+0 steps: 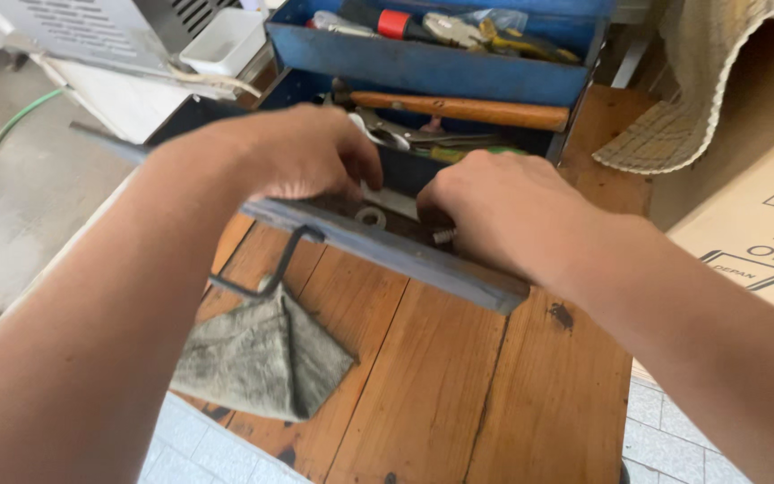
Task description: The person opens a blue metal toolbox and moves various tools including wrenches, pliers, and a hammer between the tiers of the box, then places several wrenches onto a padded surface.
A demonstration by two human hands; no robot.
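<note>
Grey folded cloth (266,358), 7 o'clock, on wooden table (459,394). Blue metal cantilever toolbox (423,63) already open. Left hand (302,152), right hand (499,211) curled in near tray (387,246); grip undeterminable. Steel washer (370,217) loose between; sorting seemingly unfinished.

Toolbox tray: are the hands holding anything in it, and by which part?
Cannot tell. Both the left hand and right hand reach into the blue toolbox's near tray, fingertips hidden.

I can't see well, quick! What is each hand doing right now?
Left hand: fingers curled down into the near tray of the blue toolbox; holding anything cannot be told.
Right hand: fingers curled into that tray too; grip hidden.
</note>
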